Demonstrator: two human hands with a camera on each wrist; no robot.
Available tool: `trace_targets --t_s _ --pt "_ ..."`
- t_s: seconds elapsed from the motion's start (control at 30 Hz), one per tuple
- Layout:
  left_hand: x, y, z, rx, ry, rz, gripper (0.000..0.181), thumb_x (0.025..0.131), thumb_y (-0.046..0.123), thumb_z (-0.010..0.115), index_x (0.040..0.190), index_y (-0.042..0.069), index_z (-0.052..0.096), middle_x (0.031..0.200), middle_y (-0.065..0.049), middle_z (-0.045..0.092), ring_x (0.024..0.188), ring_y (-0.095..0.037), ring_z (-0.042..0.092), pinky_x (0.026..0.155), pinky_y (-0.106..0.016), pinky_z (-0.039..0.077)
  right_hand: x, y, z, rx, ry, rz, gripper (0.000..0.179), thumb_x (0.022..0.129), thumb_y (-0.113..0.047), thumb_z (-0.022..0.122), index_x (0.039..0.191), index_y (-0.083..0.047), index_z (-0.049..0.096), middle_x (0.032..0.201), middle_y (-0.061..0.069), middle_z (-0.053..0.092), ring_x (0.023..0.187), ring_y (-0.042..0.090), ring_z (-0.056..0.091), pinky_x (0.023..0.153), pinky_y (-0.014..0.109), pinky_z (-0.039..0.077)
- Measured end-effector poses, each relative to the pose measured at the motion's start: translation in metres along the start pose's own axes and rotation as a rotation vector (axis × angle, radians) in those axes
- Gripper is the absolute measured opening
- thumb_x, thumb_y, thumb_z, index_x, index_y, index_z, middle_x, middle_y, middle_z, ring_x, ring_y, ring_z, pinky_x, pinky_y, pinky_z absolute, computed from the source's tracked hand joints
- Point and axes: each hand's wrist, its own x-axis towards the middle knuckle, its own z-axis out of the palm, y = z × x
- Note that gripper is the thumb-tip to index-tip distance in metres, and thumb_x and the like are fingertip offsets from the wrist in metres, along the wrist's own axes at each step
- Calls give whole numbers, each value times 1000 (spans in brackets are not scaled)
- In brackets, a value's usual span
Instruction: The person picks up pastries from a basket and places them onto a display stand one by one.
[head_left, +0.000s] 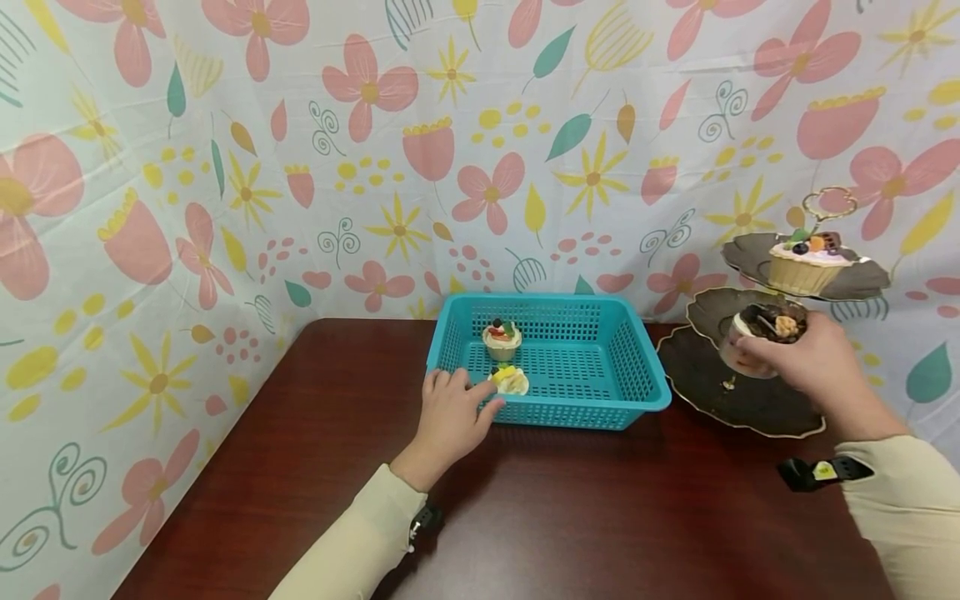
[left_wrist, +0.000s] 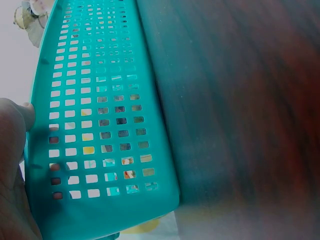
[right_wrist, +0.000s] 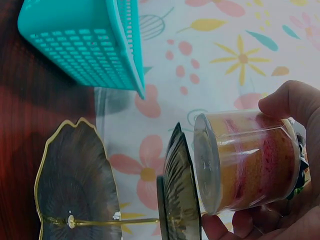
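Observation:
My right hand [head_left: 821,362] grips a clear cup of layered cake [right_wrist: 252,162], its top dark with a nut-like piece. The cup is tilted beside the middle tier [right_wrist: 181,195] of a dark, gold-edged stand; whether its base touches is unclear. My left hand [head_left: 450,421] rests over the front left rim of a turquoise basket [head_left: 577,411], fingers reaching inside. Near its index finger is a cream cupcake with yellow topping [head_left: 512,382]. Behind that stands a cupcake with red and green topping [head_left: 501,340], also in the basket.
On the stand's top tier [head_left: 862,283] sits a large fruit-topped cupcake [head_left: 806,265], under a gold loop handle [head_left: 828,204]. The wide bottom tier [head_left: 750,408] is beside the basket's right end. A floral cloth [head_left: 487,125] hangs behind the dark wooden table [head_left: 600,508].

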Motion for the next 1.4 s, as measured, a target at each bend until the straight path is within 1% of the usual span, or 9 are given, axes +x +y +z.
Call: trace_targets --t_s 0.1,0.2,0.37,0.5,0.67,0.73,0.97,1.2,1.4 --pt "-1 0 0 1 -3 -4 29 101 45 58 116 26 73 92 -4 54 92 -23 49 101 -56 33 2 4 -2 -16 -3 9 73 91 -42 71 121 20 47 108 42 55 84 46 59 54 35 45" --pt "-1 -1 1 2 -5 -9 29 101 46 58 116 26 73 92 -3 54 92 -23 49 102 -56 33 4 6 -6 -12 -17 24 76 92 -41 69 123 23 44 109 45 53 84 47 59 55 35 45" --pt "0 -1 1 6 -17 -15 30 102 46 57 117 27 73 94 -3 54 93 -23 50 102 -56 33 7 10 -8 -2 -19 35 78 91 -41 69 126 23 42 115 46 51 93 52 56 57 32 44" --pt "0 0 1 5 -17 -15 29 101 47 57 117 27 72 94 -3 54 94 -24 50 103 -57 33 9 14 -9 -3 -33 48 82 91 -45 69 130 22 41 120 46 49 101 55 54 60 33 44" --pt "1 0 2 12 2 -6 28 100 46 59 115 28 72 92 -2 53 93 -23 50 102 -57 33 15 21 -9 29 -45 66 84 92 -48 69 134 18 40 124 43 48 104 49 51 60 29 42" --pt "1 0 2 17 3 -5 28 100 47 59 115 28 72 92 -2 53 94 -23 50 102 -57 33 18 22 -11 29 -46 61 83 92 -47 69 135 18 40 124 43 48 103 48 52 58 27 42" --pt "1 0 0 22 -12 -11 29 101 48 57 116 28 72 93 -2 53 95 -23 50 102 -57 33 22 23 -16 -45 -49 43 82 92 -44 68 129 23 40 112 48 52 89 50 58 55 35 46" --pt "1 0 -2 23 -20 -15 29 102 47 56 116 28 72 92 -2 53 94 -23 49 102 -57 33 22 22 -18 -52 -45 12 82 92 -42 68 131 24 38 115 49 50 96 56 56 57 35 45" --pt "0 1 -2 11 -21 -11 29 102 46 56 116 27 72 93 -3 54 94 -23 49 102 -56 33 18 20 -18 -32 -41 20 81 92 -42 69 131 22 39 117 47 51 99 53 54 59 31 43"
